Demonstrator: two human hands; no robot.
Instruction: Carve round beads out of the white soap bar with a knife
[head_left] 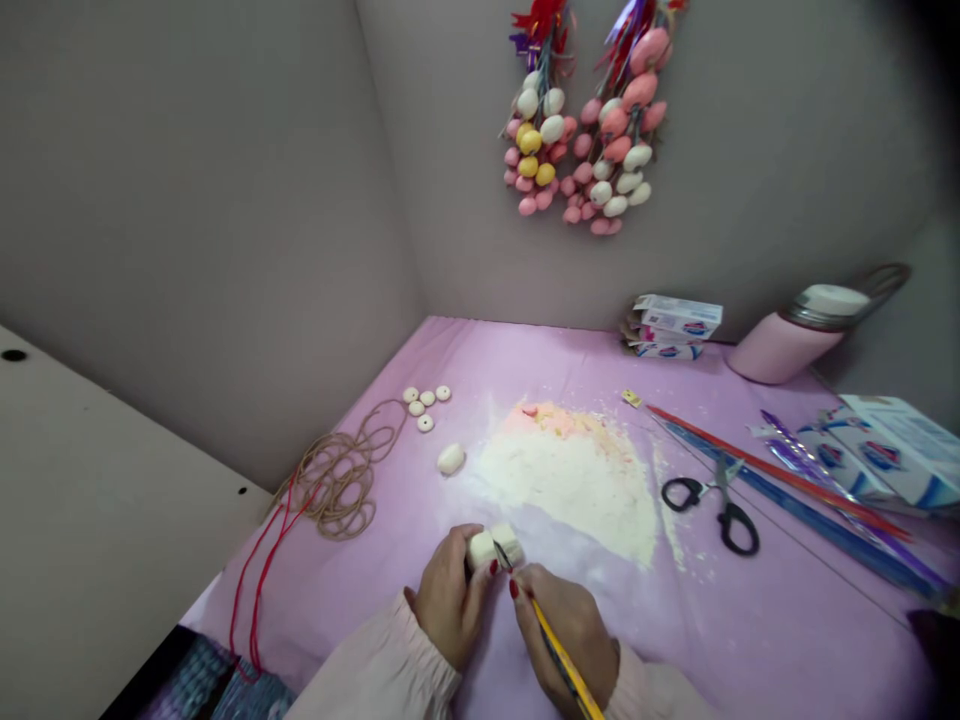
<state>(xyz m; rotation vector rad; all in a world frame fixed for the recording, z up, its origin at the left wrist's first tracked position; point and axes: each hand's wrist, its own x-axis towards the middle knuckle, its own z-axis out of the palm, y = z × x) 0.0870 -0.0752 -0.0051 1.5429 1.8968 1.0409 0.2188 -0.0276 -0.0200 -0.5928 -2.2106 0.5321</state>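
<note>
My left hand [448, 590] is closed around a white soap block [507, 540], steadying it just above the purple cloth at the near middle of the table. A dark gap runs across the block; whether it is one grooved piece or two pieces I cannot tell. In my right hand [566, 628] is a carving knife [561, 655] with a yellow-and-black handle, gripped like a pen. Its thin dark tip touches the soap at the gap. Beyond my hands spreads a heap of white soap shavings [570, 485], with pink shavings [559, 420] along its far edge.
A rounded soap piece [451, 459] and several pierced discs [425, 400] lie left, near coiled brown cord [341, 485] and red string [259, 590]. Scissors [720, 500], ribbons [795, 480], soap boxes [679, 320] and a pink bottle [787, 340] are right. Oval-beaded bunches [615, 150] hang above.
</note>
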